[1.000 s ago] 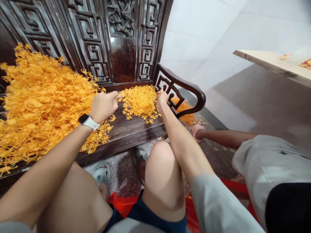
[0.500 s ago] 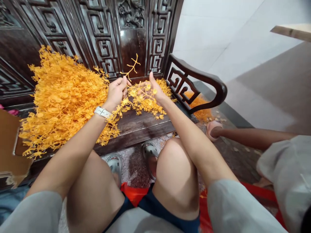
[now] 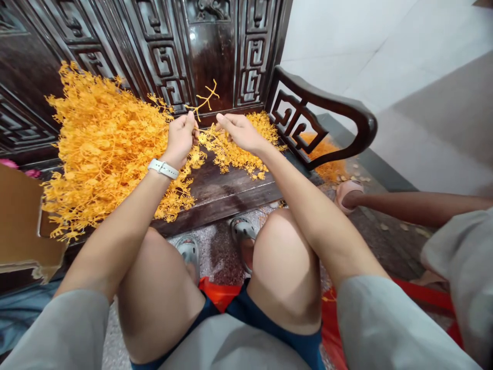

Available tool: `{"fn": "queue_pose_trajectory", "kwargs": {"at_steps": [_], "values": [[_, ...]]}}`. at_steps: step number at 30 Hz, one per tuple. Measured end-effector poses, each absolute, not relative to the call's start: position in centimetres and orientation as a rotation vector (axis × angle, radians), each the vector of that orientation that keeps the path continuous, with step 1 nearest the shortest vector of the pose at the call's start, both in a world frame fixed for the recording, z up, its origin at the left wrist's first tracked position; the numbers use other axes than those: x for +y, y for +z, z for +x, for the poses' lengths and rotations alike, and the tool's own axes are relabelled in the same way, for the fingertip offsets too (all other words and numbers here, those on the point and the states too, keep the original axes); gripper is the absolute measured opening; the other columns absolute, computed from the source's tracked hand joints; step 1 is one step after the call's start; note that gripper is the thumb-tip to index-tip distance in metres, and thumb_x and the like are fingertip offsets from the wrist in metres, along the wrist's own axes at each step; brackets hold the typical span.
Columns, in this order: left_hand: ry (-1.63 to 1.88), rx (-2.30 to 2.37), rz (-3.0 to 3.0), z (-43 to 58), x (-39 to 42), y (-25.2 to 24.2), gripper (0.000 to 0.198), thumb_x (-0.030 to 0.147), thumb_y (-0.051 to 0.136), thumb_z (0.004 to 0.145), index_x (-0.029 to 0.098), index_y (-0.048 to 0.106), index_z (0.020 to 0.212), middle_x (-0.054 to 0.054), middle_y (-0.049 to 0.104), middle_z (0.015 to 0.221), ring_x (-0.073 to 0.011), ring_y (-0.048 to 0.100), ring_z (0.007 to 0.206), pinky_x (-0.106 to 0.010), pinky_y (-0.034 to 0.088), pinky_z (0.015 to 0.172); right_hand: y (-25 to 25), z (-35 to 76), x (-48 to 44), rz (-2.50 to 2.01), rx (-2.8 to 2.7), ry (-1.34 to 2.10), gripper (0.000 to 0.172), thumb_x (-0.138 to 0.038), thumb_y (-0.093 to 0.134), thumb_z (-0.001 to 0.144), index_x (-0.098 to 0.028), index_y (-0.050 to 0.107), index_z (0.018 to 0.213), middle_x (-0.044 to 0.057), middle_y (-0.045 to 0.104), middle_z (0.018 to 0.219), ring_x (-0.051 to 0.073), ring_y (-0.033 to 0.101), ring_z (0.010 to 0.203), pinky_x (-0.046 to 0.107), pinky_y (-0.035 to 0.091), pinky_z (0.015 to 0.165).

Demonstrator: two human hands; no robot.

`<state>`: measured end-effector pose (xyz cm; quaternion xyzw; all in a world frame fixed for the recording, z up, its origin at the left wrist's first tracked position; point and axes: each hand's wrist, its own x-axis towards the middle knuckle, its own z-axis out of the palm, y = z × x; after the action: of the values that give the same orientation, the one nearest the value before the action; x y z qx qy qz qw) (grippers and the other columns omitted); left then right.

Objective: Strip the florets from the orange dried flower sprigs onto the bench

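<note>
My left hand (image 3: 179, 137), with a pale watch strap at the wrist, pinches a bare, forked yellow-orange plastic branch (image 3: 208, 97) that sticks up beyond the fingers. Close by on the right, my right hand (image 3: 241, 132) is closed, thumb against the fingers. Whatever is in its grip is hidden. Beneath both hands, a small heap of yellow-orange plastic flower pieces (image 3: 246, 162) lies on the dark wooden bench seat (image 3: 221, 187). A much larger pile of branched plastic sprigs (image 3: 103, 149) rises to the left of my left hand.
The carved bench back (image 3: 213, 61) stands behind the piles, and a curved armrest (image 3: 339, 105) bounds the right side. Beyond it, more orange pieces (image 3: 327, 162) lie on the floor. A cardboard box (image 3: 26, 221) is at left. Another person's leg (image 3: 416, 205) extends in from the right.
My right hand has gone from open, palm facing the flowers, to a closed pinch, thumb turned toward my left hand. My left hand keeps the branch. The view has shifted slightly.
</note>
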<state>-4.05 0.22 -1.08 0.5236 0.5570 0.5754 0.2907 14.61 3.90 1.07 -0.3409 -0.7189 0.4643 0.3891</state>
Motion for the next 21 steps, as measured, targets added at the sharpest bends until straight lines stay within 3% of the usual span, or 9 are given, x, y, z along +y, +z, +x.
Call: {"fn": "queue_pose_trajectory", "kwargs": {"at_steps": [5, 9, 14, 18, 21], "values": [[1.548, 1.420, 1.422, -3.5, 0.2, -0.9, 0.075, 0.100, 0.038, 0.093, 0.026, 0.046, 0.080, 0.003, 0.040, 0.061, -0.0125, 0.040, 0.050, -0.028, 0.033, 0.048, 0.0, 13.8, 3.9, -0.869, -1.834, 1.108, 0.065, -0.077, 0.063, 0.101, -0.022, 0.046, 0.071, -0.004, 0.041, 0.066, 0.011, 0.040, 0.064, 0.024, 0.037, 0.060], [1.524, 1.427, 1.501, -3.6, 0.1, -1.3, 0.073, 0.098, 0.039, 0.095, 0.027, 0.045, 0.080, 0.004, 0.037, 0.059, -0.0126, 0.037, 0.049, -0.029, 0.029, 0.049, -0.5, 13.4, 4.0, -0.839, -1.924, 1.005, 0.069, -0.081, 0.060, 0.100, -0.024, 0.036, 0.069, -0.004, 0.035, 0.064, 0.012, 0.034, 0.063, 0.026, 0.035, 0.059], [1.485, 1.559, 1.648, -5.0, 0.5, -1.7, 0.056, 0.071, 0.050, 0.108, 0.026, 0.050, 0.075, 0.002, 0.038, 0.058, -0.0163, 0.042, 0.056, -0.031, 0.035, 0.056, -0.3, 14.4, 4.9, -0.863, -2.041, 0.872, 0.067, -0.069, 0.064, 0.106, -0.025, 0.032, 0.068, -0.004, 0.027, 0.066, 0.012, 0.028, 0.066, 0.028, 0.042, 0.069], [1.436, 1.658, 1.767, -5.9, 0.5, -1.5, 0.048, 0.045, 0.055, 0.110, 0.024, 0.050, 0.067, 0.000, 0.044, 0.059, -0.0177, 0.048, 0.062, -0.032, 0.040, 0.063, -0.1, 15.7, 5.1, -0.871, -2.080, 0.909, 0.064, -0.058, 0.069, 0.106, -0.025, 0.031, 0.067, -0.005, 0.024, 0.065, 0.012, 0.023, 0.065, 0.031, 0.048, 0.076], [1.409, 1.692, 1.774, -5.8, 0.3, -1.3, 0.045, 0.040, 0.053, 0.110, 0.024, 0.051, 0.067, -0.001, 0.046, 0.059, -0.0183, 0.049, 0.063, -0.032, 0.042, 0.065, -0.2, 15.7, 4.7, -0.851, -2.053, 0.968, 0.064, -0.054, 0.073, 0.105, -0.024, 0.031, 0.067, -0.006, 0.024, 0.064, 0.011, 0.024, 0.064, 0.032, 0.050, 0.078]]}}
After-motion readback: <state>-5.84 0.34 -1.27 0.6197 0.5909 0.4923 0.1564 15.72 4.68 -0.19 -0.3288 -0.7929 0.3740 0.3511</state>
